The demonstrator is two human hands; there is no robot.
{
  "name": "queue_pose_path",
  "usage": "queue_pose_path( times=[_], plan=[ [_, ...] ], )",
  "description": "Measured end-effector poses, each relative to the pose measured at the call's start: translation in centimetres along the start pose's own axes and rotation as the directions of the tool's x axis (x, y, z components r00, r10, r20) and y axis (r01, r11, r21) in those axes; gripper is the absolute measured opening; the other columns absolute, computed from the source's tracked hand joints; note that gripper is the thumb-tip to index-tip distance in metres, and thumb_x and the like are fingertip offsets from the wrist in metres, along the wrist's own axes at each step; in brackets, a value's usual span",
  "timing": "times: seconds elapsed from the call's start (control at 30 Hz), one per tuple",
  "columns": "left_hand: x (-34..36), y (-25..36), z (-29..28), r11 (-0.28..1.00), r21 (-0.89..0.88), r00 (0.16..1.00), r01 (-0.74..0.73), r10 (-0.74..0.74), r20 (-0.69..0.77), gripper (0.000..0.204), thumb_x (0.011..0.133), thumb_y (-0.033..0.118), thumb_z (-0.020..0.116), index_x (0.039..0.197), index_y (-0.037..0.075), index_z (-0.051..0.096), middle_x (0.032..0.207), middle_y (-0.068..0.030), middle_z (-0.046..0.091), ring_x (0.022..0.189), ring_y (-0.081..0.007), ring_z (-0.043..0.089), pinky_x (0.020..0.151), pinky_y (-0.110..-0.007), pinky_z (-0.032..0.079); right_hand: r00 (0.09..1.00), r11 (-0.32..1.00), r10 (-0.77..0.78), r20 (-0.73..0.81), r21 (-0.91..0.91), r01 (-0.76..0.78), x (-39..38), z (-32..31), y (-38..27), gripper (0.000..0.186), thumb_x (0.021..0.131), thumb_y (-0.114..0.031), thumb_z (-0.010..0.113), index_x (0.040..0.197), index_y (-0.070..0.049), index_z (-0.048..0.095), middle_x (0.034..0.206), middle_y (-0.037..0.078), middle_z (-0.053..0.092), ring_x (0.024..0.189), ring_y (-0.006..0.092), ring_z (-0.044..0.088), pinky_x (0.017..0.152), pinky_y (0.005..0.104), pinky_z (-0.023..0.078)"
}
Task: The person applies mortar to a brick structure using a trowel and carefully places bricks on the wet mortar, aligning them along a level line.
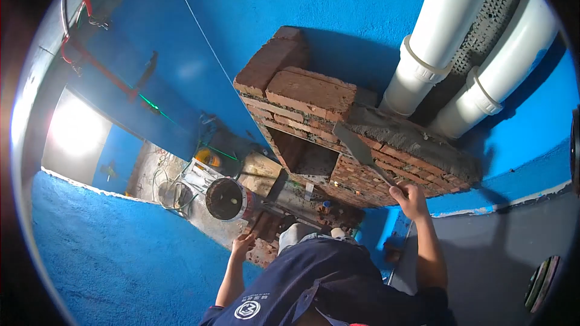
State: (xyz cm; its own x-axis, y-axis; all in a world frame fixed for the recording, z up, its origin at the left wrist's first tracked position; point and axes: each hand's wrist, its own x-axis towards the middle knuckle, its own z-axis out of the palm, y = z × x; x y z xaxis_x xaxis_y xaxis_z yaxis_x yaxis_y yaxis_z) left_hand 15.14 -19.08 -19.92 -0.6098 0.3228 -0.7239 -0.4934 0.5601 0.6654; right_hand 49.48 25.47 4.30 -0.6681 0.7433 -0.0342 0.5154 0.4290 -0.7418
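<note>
My right hand (pixel 412 200) is closed around the handle of a trowel (pixel 356 147). Its grey blade reaches up and left, over the front edge of a brick wall (pixel 417 169). Grey mortar (pixel 393 130) coats the top of that wall's right part. At the left end, a brick (pixel 311 92) lies on the upper course beside another raised brick (pixel 272 60). My left hand (pixel 243 245) is low beside my body, below a mortar bucket (pixel 248 202); its fingers are loosely bent and apart, with nothing visible in them.
Two thick white pipes (pixel 438 24) rise behind the wall's right part. A taut string (pixel 202 30) runs down to the wall's left corner. A square opening (pixel 308 157) shows in the brickwork. A wire basket (pixel 174 194) and a yellow object (pixel 207 157) stand on the littered floor.
</note>
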Motion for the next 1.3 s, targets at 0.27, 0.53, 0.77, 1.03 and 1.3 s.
queue_pose_path(
  times=[0.27,0.53,0.77,1.03,1.3],
  plan=[
    [1.1,-2.7,1.5,0.993,0.062,0.993,0.104,-0.108,0.054,0.021,0.086,0.022,0.069,0.088,0.001,0.065,0.071,-0.0054,0.061,0.059,-0.0144,0.059,0.049,-0.029,0.045,0.99,0.627,-0.14,0.027,0.776,0.067,-1.7,0.9,-1.8,0.048,0.098,-0.049,0.044,0.074,-0.008,0.047,0.056,-0.003,0.041,0.046,0.0055,0.038,0.042,0.0213,0.029],
    [1.0,-7.2,0.6,0.981,0.099,0.981,0.164,-0.173,0.089,0.02,0.085,0.021,0.069,0.086,0.001,0.064,0.072,-0.0075,0.063,0.056,-0.0172,0.059,0.05,-0.031,0.049,0.996,0.419,0.083,0.014,0.907,-0.048,-3.3,0.2,-6.3,0.046,0.098,-0.051,0.042,0.076,-0.011,0.042,0.053,-0.004,0.035,0.039,0.0063,0.032,0.035,0.0232,0.029],
    [1.2,-7.9,-1.1,0.977,0.052,0.978,0.205,-0.206,0.015,0.02,0.084,0.02,0.072,0.092,0.004,0.064,0.077,-0.0101,0.066,0.06,-0.0223,0.064,0.051,-0.033,0.052,0.946,0.015,0.023,0.323,0.946,-0.323,-6.8,-3.8,-11.6,0.027,0.102,-0.033,0.043,0.091,-0.009,0.047,0.057,-0.003,0.044,0.037,0.0109,0.048,0.036,0.0273,0.042],
    [0.4,-6.3,0.6,0.992,0.057,0.983,0.111,-0.118,0.138,0.013,0.084,0.014,0.069,0.08,0.004,0.062,0.066,-0.0086,0.06,0.054,-0.0187,0.06,0.045,-0.03,0.047,0.899,0.012,0.223,0.377,0.921,-0.39,-4.9,-1.8,-14.1,0.025,0.099,-0.032,0.05,0.089,-0.009,0.052,0.062,-0.001,0.051,0.044,0.0116,0.052,0.041,0.0275,0.045],
    [2.4,-9.3,0.5,0.984,0.018,0.981,0.179,-0.18,0.072,0.026,0.085,0.022,0.07,0.097,0.0,0.065,0.075,-0.0119,0.066,0.061,-0.0216,0.065,0.055,-0.033,0.054,0.889,0.063,0.048,0.456,0.886,-0.459,-2.3,1.7,-15.8,0.027,0.1,-0.034,0.049,0.087,-0.01,0.05,0.063,0.0,0.052,0.049,0.0144,0.056,0.046,0.0299,0.047]
  ],
)
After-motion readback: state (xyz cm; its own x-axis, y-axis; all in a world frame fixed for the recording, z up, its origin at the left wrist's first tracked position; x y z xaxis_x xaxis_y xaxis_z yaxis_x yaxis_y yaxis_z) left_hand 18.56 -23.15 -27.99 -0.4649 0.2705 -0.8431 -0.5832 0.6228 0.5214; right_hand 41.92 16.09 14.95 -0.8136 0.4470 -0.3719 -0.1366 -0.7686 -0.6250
